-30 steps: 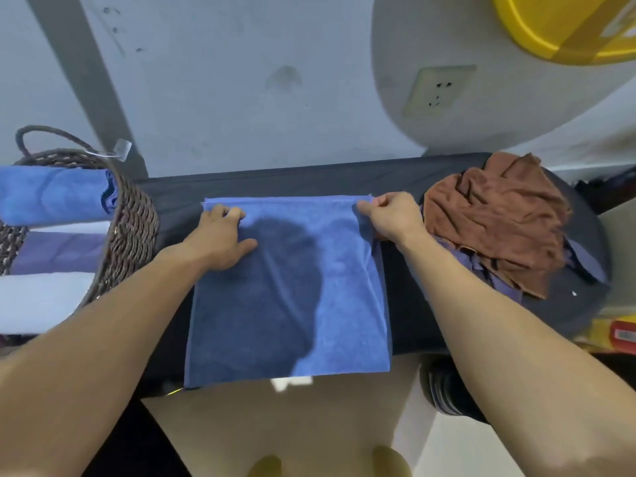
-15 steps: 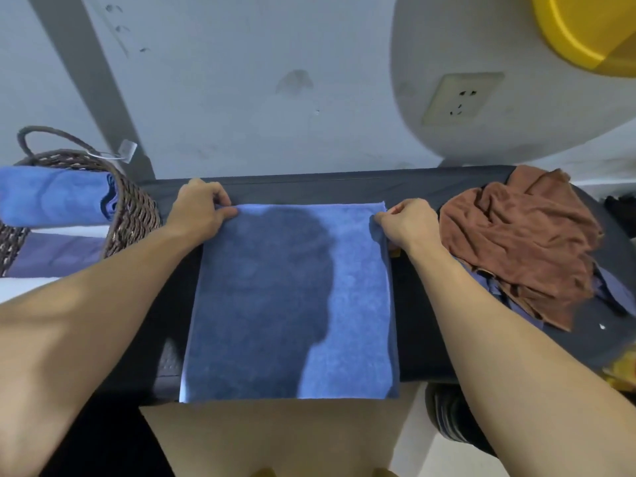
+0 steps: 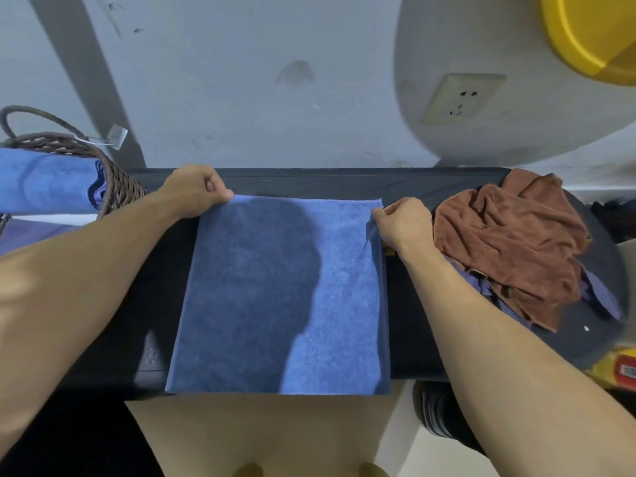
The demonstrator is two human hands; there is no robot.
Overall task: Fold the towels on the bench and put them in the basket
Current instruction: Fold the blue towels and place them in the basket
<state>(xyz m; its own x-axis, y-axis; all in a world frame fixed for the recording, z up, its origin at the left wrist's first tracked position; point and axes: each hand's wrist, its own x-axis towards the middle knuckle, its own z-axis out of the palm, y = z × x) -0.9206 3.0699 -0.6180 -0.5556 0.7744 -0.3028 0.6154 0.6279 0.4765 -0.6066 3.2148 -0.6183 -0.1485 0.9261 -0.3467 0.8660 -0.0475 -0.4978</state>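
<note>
Setting: grey scuffed wall (image 3: 213, 80) behind, and against it a dark padded bench (image 3: 409, 304) running left to right, with everything else placed off that bench.
Blue towel: blue towel (image 3: 275, 287) is spread flat across the middle of the bench, far edge just short of the bench's wall side, near edge hanging over the front lip; it looks doubled, with a second layer peeking out down its right side.
Left hand: left hand (image 3: 196, 192) is at the towel's far left corner, fingers curled in and thumb pinching the corner against them.
Right hand: right hand (image 3: 401, 220) is at the far right corner, thumb and fingertips nipping the edge; the cloth puckers a little just under the pinch.
Step in hand: my read is that one fold is done and both far corners are taken up for the next fold.
Next move calls for: both corners lifted together and brought evenly toward the near edge, kept level so the layers don't skew.
Waiting pile: crumpled brown towel (image 3: 512, 242) heaped at the bench's right end, just beside the right hand, with a purple-blue cloth (image 3: 599, 294) under it.
Basket: woven wicker basket (image 3: 117, 187) off the bench's left end, a folded blue towel (image 3: 48, 180) already inside.
</note>
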